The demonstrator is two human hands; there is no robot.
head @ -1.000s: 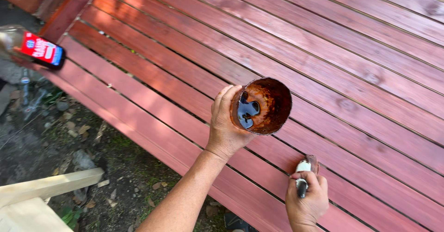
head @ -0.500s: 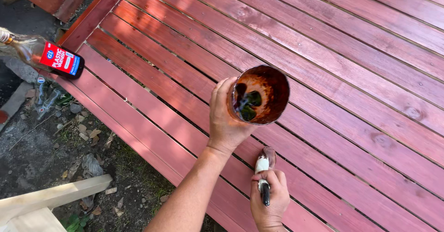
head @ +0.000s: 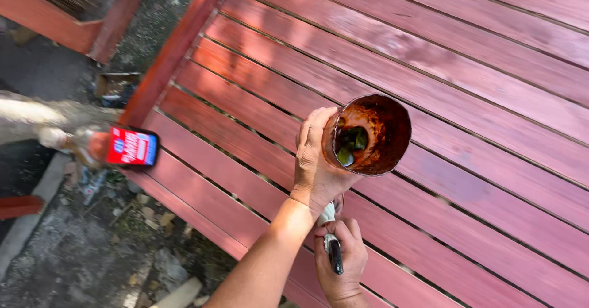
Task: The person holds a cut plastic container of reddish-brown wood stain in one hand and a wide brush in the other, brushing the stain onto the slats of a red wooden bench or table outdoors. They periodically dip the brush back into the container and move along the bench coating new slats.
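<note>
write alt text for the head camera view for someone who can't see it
Seen from above, a person's left hand holds a stained open container over red-painted wooden slats, while the right hand below grips a dark-handled tool. A plastic bottle with a red label lies at the slats' left edge, above rubbly ground.

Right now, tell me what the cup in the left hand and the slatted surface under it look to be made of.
Cup: probably clear plastic, since light shows through its wall, with reddish-brown stain coating the inside. Slatted surface: wooden boards, grain and gaps visible, stained matte red. The left hand grips the cup's side.
</note>
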